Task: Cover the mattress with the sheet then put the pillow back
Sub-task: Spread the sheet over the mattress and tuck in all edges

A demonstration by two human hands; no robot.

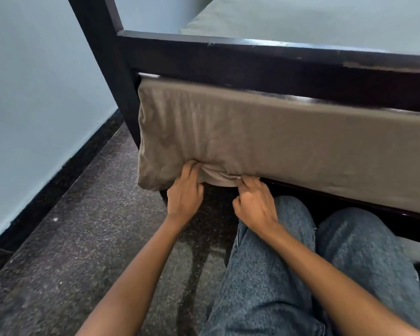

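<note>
the sheet [264, 141] is stretched over the side and corner of the mattress, which is hidden beneath it, below the dark bed frame [252, 66]. left hand [184, 192]: fingers curled, gripping a gathered fold at the sheet's lower edge. right hand [255, 202]: fingers curled, pinching the same edge just beside it. speckled floor [83, 238] below.

Dark bed frame [252, 64] stands on speckled floor [83, 226] near pale wall [34, 93].
</note>
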